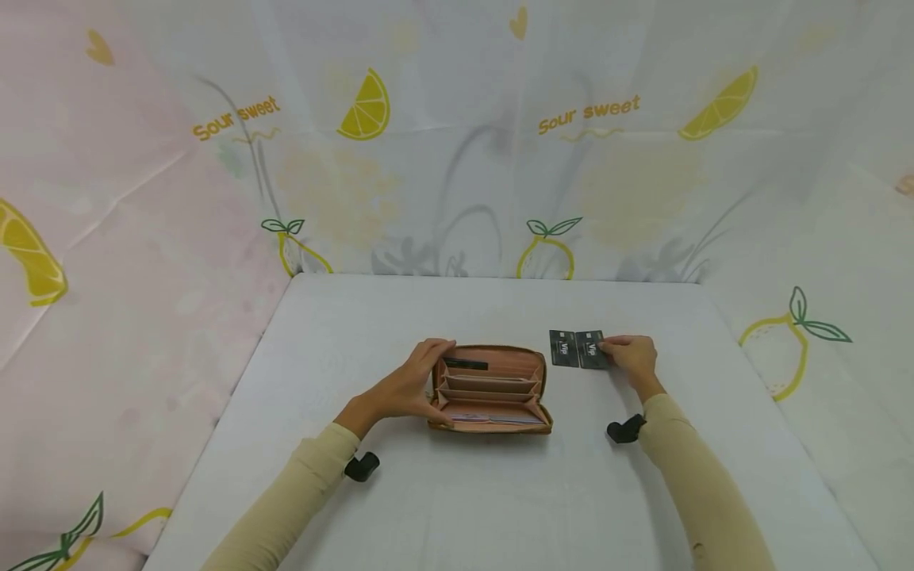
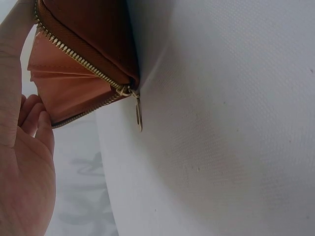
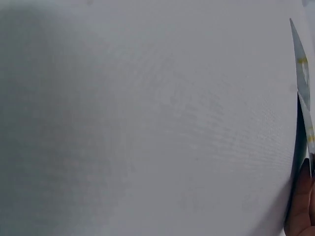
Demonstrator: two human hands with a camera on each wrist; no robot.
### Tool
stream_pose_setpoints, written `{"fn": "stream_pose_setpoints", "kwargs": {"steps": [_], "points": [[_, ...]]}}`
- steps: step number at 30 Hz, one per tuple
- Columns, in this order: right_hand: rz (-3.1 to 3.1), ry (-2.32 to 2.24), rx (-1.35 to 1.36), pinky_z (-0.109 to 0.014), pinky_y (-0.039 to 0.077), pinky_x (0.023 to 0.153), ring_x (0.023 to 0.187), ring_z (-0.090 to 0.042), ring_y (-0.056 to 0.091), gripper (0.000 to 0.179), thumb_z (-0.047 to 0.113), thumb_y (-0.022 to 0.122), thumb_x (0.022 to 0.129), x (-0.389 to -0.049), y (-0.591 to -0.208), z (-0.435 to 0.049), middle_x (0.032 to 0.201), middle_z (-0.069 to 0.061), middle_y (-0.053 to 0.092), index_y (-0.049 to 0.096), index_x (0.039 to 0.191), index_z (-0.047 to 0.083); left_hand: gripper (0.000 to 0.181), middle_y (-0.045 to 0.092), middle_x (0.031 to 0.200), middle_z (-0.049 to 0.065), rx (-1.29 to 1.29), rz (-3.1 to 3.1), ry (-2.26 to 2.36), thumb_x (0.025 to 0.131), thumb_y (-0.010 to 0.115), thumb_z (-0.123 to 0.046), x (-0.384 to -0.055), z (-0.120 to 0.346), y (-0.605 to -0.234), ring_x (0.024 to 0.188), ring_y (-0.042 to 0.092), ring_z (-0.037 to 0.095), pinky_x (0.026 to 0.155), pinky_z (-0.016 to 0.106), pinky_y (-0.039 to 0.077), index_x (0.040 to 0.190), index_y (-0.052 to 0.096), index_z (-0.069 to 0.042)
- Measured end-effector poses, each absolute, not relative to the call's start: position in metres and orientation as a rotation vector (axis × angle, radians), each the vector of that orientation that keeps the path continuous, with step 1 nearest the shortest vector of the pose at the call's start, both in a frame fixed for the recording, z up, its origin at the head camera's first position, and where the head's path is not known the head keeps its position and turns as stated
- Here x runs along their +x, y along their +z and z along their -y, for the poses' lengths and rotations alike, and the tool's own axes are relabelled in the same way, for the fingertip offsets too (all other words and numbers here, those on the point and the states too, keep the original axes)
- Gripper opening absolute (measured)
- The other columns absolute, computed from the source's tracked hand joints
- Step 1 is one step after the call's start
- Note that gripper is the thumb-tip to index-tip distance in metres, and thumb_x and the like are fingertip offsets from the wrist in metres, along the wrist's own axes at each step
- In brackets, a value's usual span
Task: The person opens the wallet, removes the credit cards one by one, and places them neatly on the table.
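Note:
An unzipped brown wallet [image 1: 493,387] stands spread on the white table, its pink inside and dividers facing up. My left hand [image 1: 410,386] holds it at the left end, thumb at the near edge and fingers at the far one. Inside are a dark card [image 1: 466,364] in the far slot and some papers [image 1: 493,419] along the near side. The gold zipper pull [image 2: 138,115] hangs loose in the left wrist view. Right of the wallet, two black VIP cards lie side by side; my right hand [image 1: 634,358] pinches the right-hand card [image 1: 589,350], beside the left-hand card [image 1: 563,349].
The white table [image 1: 485,500] reaches back to a hanging cloth [image 1: 457,182] printed with lemons and words, which also covers both sides. A black wrist device [image 1: 625,429] sits on the right sleeve, another device [image 1: 362,466] on the left.

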State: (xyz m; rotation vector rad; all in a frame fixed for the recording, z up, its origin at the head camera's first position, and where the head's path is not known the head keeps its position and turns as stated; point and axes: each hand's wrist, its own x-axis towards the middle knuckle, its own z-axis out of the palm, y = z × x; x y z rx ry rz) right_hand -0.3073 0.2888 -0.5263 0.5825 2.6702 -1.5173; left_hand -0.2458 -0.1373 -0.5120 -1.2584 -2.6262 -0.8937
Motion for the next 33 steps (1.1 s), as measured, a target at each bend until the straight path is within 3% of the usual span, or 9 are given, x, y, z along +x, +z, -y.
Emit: {"fn": "stream_pose_setpoints", "kwargs": {"steps": [14, 19, 25, 33], "points": [[-2.897, -1.363, 0.425, -0.048, 0.045, 0.092, 0.111, -0.039, 0.058, 0.033, 0.02, 0.075, 0.086, -0.305, -0.5292, -0.285, 0.109, -0.025, 0.067, 0.073, 0.104, -0.007, 0.126, 0.029, 0.146, 0.01, -1.259, 2.624, -0.881, 0.06, 0.081, -0.068, -0.2467, 0.1377, -0.5111, 0.134, 0.031, 0.022, 0.106, 0.042, 0.037, 0.153, 0.022, -0.007], [-2.98, -1.195, 0.327, -0.051, 0.043, 0.093, 0.112, -0.042, 0.055, 0.034, 0.023, 0.076, 0.086, -0.3043, -0.5249, -0.285, 0.109, -0.025, 0.067, 0.073, 0.101, -0.007, 0.126, 0.029, 0.146, 0.011, -1.272, 2.611, -0.883, 0.06, 0.081, -0.067, -0.2467, 0.1367, -0.51, 0.134, 0.031, 0.023, 0.106, 0.042, 0.037, 0.153, 0.023, -0.005], [-2.999, -1.093, 0.274, -0.048, 0.048, 0.086, 0.106, -0.041, 0.058, 0.033, 0.022, 0.075, 0.087, -0.3054, -0.5226, -0.2828, 0.106, -0.025, 0.068, 0.073, 0.101, -0.008, 0.126, 0.029, 0.146, 0.011, -1.277, 2.611, -0.882, 0.06, 0.081, -0.067, -0.2463, 0.1369, -0.5098, 0.134, 0.031, 0.024, 0.106, 0.043, 0.038, 0.153, 0.022, -0.005], [-3.001, -1.08, 0.25, -0.05, 0.047, 0.089, 0.109, -0.043, 0.056, 0.035, 0.023, 0.074, 0.087, -0.3079, -0.5233, -0.2801, 0.108, -0.026, 0.067, 0.072, 0.102, -0.009, 0.127, 0.028, 0.146, 0.01, -1.262, 2.616, -0.885, 0.06, 0.081, -0.068, -0.2462, 0.1379, -0.5126, 0.135, 0.03, 0.023, 0.106, 0.044, 0.038, 0.153, 0.021, -0.007]]}}
